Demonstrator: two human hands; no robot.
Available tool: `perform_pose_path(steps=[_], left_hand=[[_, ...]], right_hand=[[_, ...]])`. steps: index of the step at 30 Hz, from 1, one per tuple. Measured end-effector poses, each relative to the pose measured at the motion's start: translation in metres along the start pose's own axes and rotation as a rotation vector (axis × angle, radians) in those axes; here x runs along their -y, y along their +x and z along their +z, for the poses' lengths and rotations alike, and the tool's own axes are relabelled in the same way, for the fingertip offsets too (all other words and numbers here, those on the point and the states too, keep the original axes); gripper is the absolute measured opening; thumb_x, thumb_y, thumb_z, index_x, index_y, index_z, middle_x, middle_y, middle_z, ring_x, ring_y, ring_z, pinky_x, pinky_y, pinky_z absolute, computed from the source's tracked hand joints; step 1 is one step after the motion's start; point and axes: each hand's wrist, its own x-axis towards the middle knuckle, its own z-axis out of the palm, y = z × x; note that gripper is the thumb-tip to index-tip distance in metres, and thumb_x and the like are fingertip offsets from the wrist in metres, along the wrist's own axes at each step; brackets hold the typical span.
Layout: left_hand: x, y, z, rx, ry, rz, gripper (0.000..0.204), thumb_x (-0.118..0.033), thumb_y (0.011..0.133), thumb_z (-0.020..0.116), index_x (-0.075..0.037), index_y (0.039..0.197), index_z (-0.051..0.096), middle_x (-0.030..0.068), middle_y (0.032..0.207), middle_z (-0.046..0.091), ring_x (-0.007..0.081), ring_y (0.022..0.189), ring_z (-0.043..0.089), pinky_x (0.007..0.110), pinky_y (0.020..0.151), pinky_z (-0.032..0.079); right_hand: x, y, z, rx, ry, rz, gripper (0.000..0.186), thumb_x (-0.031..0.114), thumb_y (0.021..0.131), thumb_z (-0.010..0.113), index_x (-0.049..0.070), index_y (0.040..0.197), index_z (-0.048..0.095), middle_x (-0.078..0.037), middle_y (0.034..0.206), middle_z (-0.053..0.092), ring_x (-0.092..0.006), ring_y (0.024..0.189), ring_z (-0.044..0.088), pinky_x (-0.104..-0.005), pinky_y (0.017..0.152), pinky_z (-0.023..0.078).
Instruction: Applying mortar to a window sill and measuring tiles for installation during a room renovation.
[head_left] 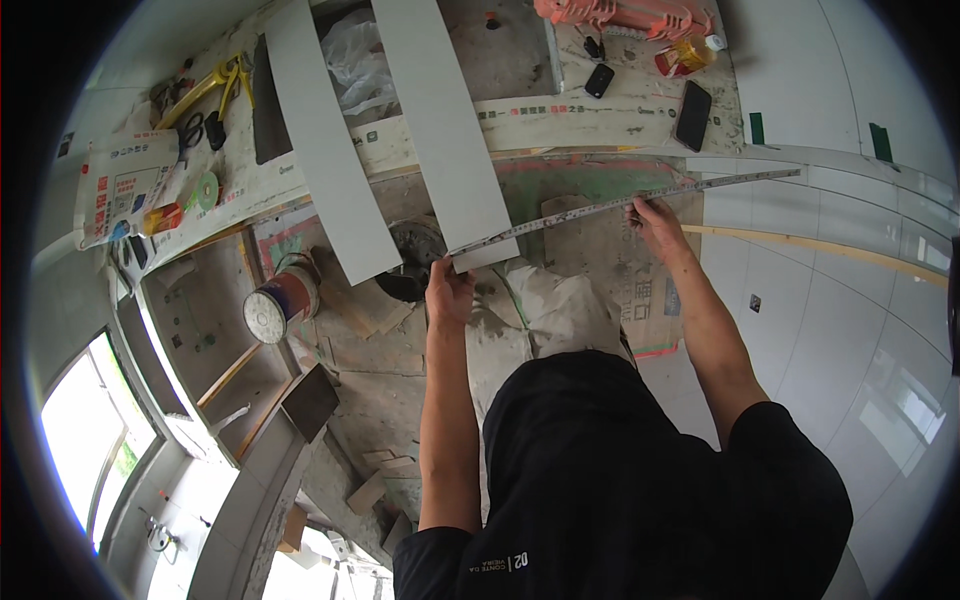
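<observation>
Steel ruler [620,205], long axis running from lower left up to the right across the near end of the grey strip [445,130]: my left hand [448,293] pinches its low end against the strip, my right hand [655,222] presses fingertips midway along.

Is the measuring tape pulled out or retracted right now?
Pulled out. The tape runs in one long line from the left hand, at the end of the grey strip, past the right hand onto the tiles.
</observation>
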Motion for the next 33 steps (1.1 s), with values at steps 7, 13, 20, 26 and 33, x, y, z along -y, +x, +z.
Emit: perform_pose_path(steps=[7, 13, 20, 26, 33], left_hand=[[0.000, 0.001, -0.005, 0.011, 0.010, 0.011, 0.018, -0.019, 0.109, 0.068, -0.006, 0.117, 0.076, 0.0042, 0.112, 0.078, 0.0205, 0.102, 0.073, 0.037, 0.085, 0.063], [-0.001, 0.001, -0.005, -0.025, 0.012, 0.017, 0.017, -0.020, 0.109, 0.069, -0.006, 0.116, 0.076, 0.0048, 0.113, 0.077, 0.0206, 0.102, 0.073, 0.038, 0.084, 0.063], [0.001, 0.002, -0.005, -0.010, 0.014, 0.012, 0.020, -0.020, 0.109, 0.067, -0.005, 0.119, 0.076, 0.0052, 0.113, 0.077, 0.0210, 0.102, 0.072, 0.037, 0.085, 0.063], [-0.003, 0.003, -0.005, -0.010, 0.008, 0.004, 0.016, -0.018, 0.107, 0.067, -0.005, 0.114, 0.075, 0.0070, 0.115, 0.078, 0.0233, 0.104, 0.073, 0.039, 0.086, 0.062], [-0.006, -0.021, 0.027, -0.165, 0.522, 0.225, 0.034, -0.024, 0.110, 0.065, -0.005, 0.134, 0.080, 0.0043, 0.125, 0.082, 0.0170, 0.106, 0.076, 0.037, 0.089, 0.061]], right_hand=[[-0.002, 0.000, 0.002, 0.006, 0.020, 0.011, 0.021, 0.025, 0.108, 0.082, 0.009, 0.119, 0.074, -0.005, 0.109, 0.077, -0.0180, 0.100, 0.073, -0.0362, 0.090, 0.058], [-0.003, 0.001, 0.001, 0.010, 0.032, 0.013, 0.020, 0.024, 0.109, 0.081, 0.009, 0.120, 0.074, -0.005, 0.110, 0.077, -0.0182, 0.101, 0.073, -0.0364, 0.090, 0.058], [-0.004, 0.003, -0.002, 0.008, 0.040, 0.023, 0.020, 0.023, 0.109, 0.080, 0.009, 0.122, 0.074, -0.005, 0.110, 0.077, -0.0186, 0.101, 0.073, -0.0365, 0.090, 0.058], [0.000, 0.007, 0.000, 0.021, 0.038, 0.007, 0.020, 0.023, 0.109, 0.080, 0.008, 0.121, 0.073, -0.006, 0.111, 0.077, -0.0188, 0.101, 0.072, -0.0373, 0.091, 0.057], [0.013, -0.035, 0.004, -0.005, 0.022, -0.029, 0.015, 0.017, 0.112, 0.073, 0.007, 0.122, 0.072, -0.006, 0.109, 0.074, -0.0189, 0.101, 0.072, -0.0368, 0.091, 0.058]])
